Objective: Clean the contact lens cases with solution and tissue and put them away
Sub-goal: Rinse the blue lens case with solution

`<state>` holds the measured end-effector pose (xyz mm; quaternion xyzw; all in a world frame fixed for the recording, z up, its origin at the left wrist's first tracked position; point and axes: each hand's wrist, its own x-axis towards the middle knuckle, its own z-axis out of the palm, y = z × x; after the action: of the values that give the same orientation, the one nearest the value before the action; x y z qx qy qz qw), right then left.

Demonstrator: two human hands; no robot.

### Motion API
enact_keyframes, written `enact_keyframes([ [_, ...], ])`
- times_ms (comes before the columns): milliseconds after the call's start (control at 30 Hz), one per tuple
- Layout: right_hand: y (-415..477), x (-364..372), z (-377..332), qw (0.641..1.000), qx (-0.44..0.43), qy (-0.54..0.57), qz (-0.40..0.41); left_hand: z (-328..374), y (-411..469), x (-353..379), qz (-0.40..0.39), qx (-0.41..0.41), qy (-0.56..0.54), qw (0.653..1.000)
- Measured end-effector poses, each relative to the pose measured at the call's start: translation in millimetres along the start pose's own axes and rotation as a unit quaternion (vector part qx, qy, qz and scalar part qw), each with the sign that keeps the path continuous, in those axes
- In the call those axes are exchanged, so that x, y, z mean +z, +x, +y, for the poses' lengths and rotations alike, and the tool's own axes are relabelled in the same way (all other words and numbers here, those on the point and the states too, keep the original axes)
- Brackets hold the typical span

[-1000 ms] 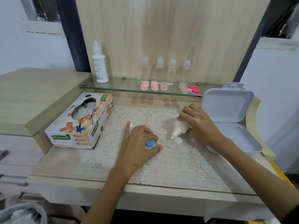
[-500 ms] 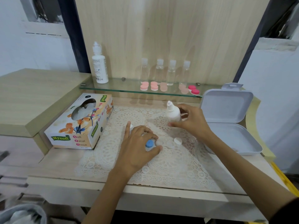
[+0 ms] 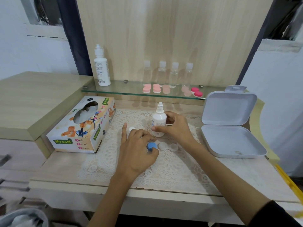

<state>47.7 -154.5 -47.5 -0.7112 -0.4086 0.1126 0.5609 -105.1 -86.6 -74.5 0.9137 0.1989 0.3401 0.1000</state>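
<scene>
A small white solution bottle (image 3: pixel 158 120) stands upright on the lace mat, and my right hand (image 3: pixel 176 128) grips its lower half. My left hand (image 3: pixel 137 149) holds a contact lens case by its blue-capped end (image 3: pixel 151 145), index finger stretched out. The case's clear open wells (image 3: pixel 168 146) lie on the mat just right of the blue cap. A small white cap (image 3: pixel 131 128) lies behind my left hand. A tissue box (image 3: pixel 82 128) sits at the left.
An open white plastic box (image 3: pixel 229 140) lies at the right. On the glass shelf (image 3: pixel 114 91) behind stand a tall white bottle (image 3: pixel 100 66), several small clear bottles (image 3: pixel 167 72) and several pink lens cases (image 3: pixel 156 88). The lace mat (image 3: pixel 164 171) covers the table's middle.
My right hand has lifted the bottle from its tipped position over the case and stood it upright on the mat behind. My left hand has stayed on the case.
</scene>
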Motion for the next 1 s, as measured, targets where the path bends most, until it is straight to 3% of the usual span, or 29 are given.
enact_keyframes([
  [200,-8,-6,1,0.998,0.013,-0.041,-0.05,1,-1,-2,-0.023,-0.007,0.033,0.999],
  [300,-24,-24,-1,0.998,0.026,-0.051,-0.03,0,-1,-3,-0.022,-0.011,0.037,0.999],
  [500,-58,-44,12,0.984,0.018,-0.158,-0.085,0,-2,-2,-0.022,-0.014,0.045,0.999],
  [1000,-59,-45,28,0.983,-0.031,-0.176,-0.049,1,-1,-1,0.003,-0.014,0.016,1.0],
])
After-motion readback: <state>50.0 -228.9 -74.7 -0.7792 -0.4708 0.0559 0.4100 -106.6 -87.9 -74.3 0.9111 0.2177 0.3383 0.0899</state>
